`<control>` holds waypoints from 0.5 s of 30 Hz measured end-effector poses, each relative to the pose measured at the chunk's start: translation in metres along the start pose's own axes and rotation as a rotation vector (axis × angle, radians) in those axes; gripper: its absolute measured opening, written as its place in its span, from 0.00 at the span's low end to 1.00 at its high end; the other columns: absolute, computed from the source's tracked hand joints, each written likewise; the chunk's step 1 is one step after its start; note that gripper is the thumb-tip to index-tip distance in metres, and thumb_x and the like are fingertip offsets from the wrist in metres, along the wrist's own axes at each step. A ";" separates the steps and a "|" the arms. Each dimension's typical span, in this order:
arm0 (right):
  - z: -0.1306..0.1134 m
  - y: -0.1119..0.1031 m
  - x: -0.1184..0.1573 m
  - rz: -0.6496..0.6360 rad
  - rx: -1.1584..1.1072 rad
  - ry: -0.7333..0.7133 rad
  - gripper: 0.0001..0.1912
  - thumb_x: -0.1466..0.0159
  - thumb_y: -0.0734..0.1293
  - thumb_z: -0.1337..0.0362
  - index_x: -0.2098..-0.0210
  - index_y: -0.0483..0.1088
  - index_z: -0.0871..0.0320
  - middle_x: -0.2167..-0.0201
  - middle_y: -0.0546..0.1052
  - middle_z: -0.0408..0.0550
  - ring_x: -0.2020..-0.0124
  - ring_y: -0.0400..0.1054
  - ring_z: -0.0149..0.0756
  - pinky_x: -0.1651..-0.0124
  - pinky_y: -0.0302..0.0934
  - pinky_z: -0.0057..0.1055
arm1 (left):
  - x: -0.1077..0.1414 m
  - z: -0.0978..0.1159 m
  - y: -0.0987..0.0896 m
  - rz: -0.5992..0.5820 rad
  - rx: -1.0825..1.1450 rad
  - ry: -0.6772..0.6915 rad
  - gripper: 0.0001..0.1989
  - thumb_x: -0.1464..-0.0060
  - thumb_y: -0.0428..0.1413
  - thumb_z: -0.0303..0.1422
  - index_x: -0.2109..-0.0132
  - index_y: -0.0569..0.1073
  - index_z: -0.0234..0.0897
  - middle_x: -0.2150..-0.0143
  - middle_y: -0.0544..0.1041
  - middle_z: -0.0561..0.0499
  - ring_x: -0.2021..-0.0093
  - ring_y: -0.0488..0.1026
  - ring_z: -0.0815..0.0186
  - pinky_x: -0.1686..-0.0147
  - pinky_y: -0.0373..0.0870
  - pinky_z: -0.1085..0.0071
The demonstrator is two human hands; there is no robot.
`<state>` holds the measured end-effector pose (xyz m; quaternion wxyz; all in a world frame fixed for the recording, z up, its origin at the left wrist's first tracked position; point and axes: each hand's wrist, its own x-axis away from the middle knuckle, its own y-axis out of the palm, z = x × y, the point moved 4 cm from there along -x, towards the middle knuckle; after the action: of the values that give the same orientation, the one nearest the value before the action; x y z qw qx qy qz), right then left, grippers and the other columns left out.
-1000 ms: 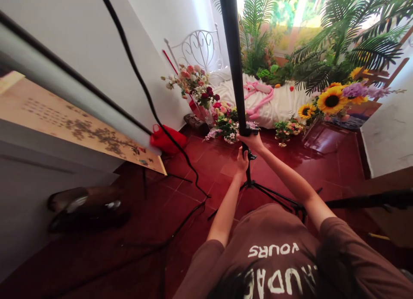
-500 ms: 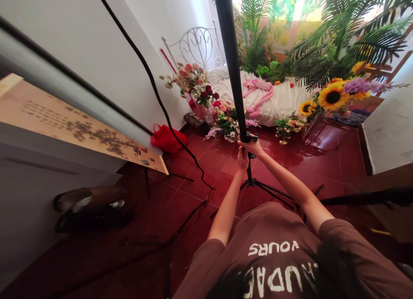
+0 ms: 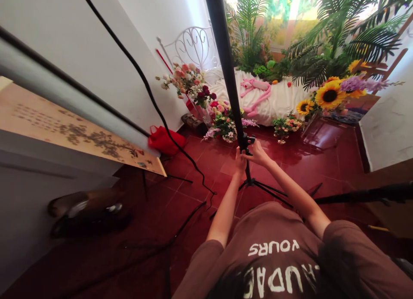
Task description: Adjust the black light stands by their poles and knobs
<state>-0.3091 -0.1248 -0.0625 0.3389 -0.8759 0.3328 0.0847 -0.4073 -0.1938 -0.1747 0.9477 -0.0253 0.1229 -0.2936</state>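
Observation:
A black light stand (image 3: 229, 69) rises from its tripod base (image 3: 249, 182) on the floor and runs out of the top of the view. My left hand (image 3: 239, 162) is closed round the pole just below a clamp collar, on its left side. On the right side, my right hand (image 3: 258, 153) has its fingers at the black clamp knob (image 3: 250, 140), with the thumb reaching below toward the pole. The fingertips of both hands are partly hidden by the pole and collar.
Flower bunches (image 3: 222, 122) and sunflowers (image 3: 329, 94) stand before a white-draped bed (image 3: 280, 101) holding a pink plush toy (image 3: 258, 86). At left are a red bag (image 3: 166, 140), a hanging scroll (image 3: 87, 129) and a black cable (image 3: 129, 53). Another black pole (image 3: 364, 193) lies across the right.
My right hand has shifted from round the collar to the knob's side, slightly lower. My left hand stays on the pole. The view has moved slightly.

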 end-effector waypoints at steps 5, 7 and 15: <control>0.011 -0.001 0.048 0.033 -0.008 0.023 0.32 0.42 0.71 0.59 0.42 0.59 0.58 0.47 0.67 0.60 0.45 0.63 0.49 0.40 0.58 0.49 | 0.003 0.007 -0.002 0.037 -0.043 -0.041 0.33 0.42 0.44 0.60 0.49 0.70 0.37 0.57 0.77 0.44 0.62 0.75 0.63 0.59 0.71 0.67; 0.014 0.003 0.055 0.030 -0.091 0.100 0.29 0.42 0.70 0.59 0.44 0.59 0.56 0.52 0.69 0.56 0.50 0.66 0.45 0.43 0.62 0.45 | 0.004 0.010 -0.002 0.037 -0.050 -0.049 0.32 0.42 0.44 0.59 0.49 0.69 0.37 0.57 0.77 0.44 0.61 0.75 0.63 0.58 0.71 0.67; 0.032 0.022 0.048 0.141 -0.672 0.645 0.15 0.34 0.61 0.57 0.50 0.54 0.53 0.75 0.70 0.37 0.76 0.69 0.32 0.68 0.67 0.29 | 0.005 0.016 -0.002 0.024 -0.086 -0.046 0.34 0.42 0.43 0.60 0.49 0.70 0.33 0.57 0.77 0.38 0.56 0.76 0.59 0.56 0.71 0.66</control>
<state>-0.2846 -0.1415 -0.1161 -0.0907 -0.8938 0.4342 -0.0659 -0.4006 -0.1986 -0.1603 0.9518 -0.0711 0.1138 -0.2758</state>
